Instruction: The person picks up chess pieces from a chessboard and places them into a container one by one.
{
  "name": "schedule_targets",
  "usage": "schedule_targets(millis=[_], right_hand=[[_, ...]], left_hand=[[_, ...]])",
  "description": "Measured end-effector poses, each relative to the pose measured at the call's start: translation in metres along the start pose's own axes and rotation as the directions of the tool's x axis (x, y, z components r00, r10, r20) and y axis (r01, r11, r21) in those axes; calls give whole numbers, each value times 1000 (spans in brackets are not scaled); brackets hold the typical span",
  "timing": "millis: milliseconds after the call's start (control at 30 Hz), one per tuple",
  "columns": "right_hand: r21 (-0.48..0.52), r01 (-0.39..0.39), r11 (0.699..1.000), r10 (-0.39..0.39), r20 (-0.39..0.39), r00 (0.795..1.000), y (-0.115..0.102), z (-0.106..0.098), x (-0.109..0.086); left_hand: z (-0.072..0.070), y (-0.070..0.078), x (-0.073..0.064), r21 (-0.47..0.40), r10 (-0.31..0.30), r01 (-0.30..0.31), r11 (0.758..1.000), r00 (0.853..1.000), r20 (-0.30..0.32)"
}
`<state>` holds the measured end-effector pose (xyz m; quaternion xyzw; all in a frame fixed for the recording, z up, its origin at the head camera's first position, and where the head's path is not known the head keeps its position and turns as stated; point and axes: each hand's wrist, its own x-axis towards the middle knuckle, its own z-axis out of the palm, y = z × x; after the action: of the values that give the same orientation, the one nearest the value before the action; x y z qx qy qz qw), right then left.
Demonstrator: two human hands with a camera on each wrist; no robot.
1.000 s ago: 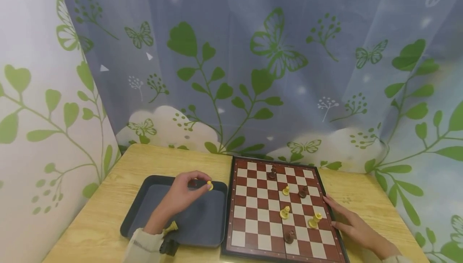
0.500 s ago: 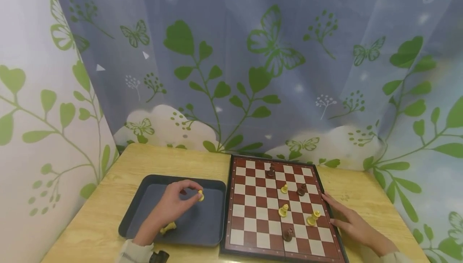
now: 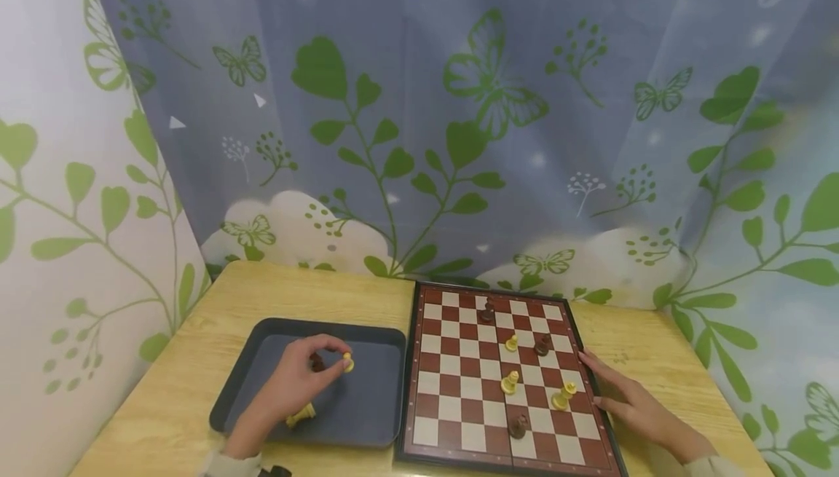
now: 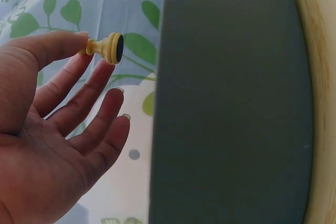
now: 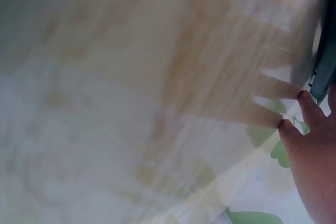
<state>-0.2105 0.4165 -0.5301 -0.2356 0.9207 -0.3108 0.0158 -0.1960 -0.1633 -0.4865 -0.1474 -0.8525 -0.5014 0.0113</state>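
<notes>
Over the dark tray [image 3: 367, 430], my left hand [image 3: 295, 382] pinches a small yellow chess pawn [image 3: 348, 363] between thumb and fingertips. In the left wrist view the pawn [image 4: 113, 48] lies sideways, its black base facing away from the palm, its head hidden by the fingers; the other fingers are spread. A yellow chess piece [image 3: 302, 415] lies on its side in the tray, and a dark piece [image 3: 317, 362] shows partly behind my left hand. My right hand [image 3: 639, 408] rests with extended fingers against the right edge of the chessboard [image 3: 452, 430].
On the board stand a yellow pawn [image 3: 511, 344], a yellow bishop-like piece [image 3: 510, 383], a taller yellow piece [image 3: 564, 396] and dark pieces [image 3: 519, 427]. The tray sits just left of the board on the wooden table [image 3: 314, 291]. A patterned curtain [image 3: 393, 135] hangs behind.
My left hand has moved left and slightly nearer over the tray, still pinching the pawn. A dark piece behind the hand shows more now. My right hand stays at the board's edge.
</notes>
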Motion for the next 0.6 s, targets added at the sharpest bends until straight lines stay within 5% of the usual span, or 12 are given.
schedule_targets(millis=[600], right_hand=[[2,10,1000,-10,-7,1000,-1,0,-1]], left_hand=[[-4,-1,-4,21,-62,63,998,998,-15]])
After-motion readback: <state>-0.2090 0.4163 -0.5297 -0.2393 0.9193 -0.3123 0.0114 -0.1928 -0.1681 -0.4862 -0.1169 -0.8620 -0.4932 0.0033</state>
